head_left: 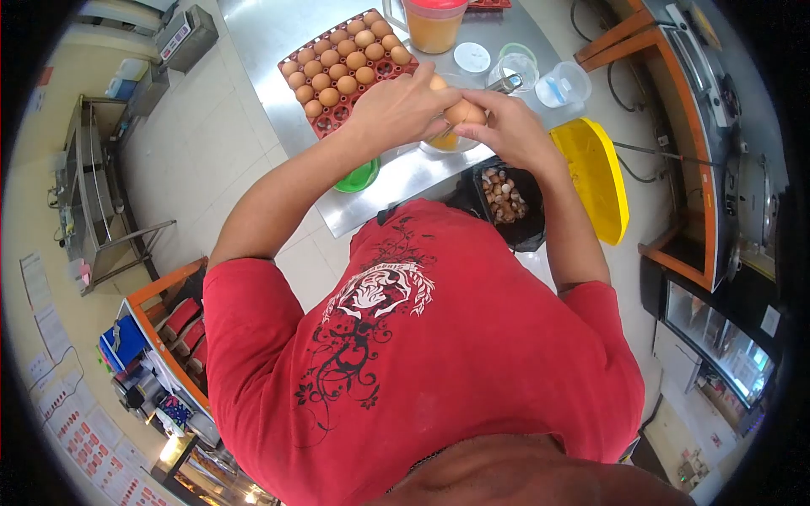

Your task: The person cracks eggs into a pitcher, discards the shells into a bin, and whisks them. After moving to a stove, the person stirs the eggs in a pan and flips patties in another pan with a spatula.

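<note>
A brown egg is held up between my two hands, over a clear bowl with yellow-orange egg in it. My right hand is closed around the egg from the right, thumb along its lower side. From the left, my left hand reaches in with bent fingers at the egg. Another egg shows just beyond its index finger; how it is supported is hidden. A metal whisk handle slants out behind my right fingers. The red egg tray, holding many brown eggs, lies left of my hands.
A red-lidded jug of orange liquid stands at the back. White lid and clear tubs sit to the right. A green lid lies near the front edge. Below are a black-lined shell bin and a yellow container.
</note>
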The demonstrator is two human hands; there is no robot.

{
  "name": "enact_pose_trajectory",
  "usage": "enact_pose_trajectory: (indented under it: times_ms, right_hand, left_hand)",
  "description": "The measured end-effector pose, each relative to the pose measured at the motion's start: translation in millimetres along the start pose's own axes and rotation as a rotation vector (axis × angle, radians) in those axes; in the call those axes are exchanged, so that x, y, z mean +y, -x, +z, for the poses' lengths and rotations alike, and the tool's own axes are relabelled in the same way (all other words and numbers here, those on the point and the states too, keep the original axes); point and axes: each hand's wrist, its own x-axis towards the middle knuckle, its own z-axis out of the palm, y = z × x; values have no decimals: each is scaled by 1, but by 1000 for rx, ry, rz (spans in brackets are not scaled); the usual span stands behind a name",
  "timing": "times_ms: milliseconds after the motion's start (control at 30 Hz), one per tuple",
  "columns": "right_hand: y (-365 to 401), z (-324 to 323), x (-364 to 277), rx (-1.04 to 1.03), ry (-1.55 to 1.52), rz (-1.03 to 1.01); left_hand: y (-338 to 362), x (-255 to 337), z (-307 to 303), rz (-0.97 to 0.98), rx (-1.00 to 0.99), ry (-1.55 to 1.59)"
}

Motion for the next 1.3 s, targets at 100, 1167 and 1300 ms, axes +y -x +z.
enact_pose_trajectory:
  times_ms: [100, 1167, 1300]
  right_hand:
    - [2, 5, 5, 7, -201, 57]
    - [39, 40, 56, 527, 73, -243]
    - [39, 37, 50, 541, 3, -225]
  left_hand:
    - [-2, 3, 0, -7, -5, 30]
    - [4, 22, 7, -265, 90, 313]
    - [-3, 33, 1, -242, -36, 229]
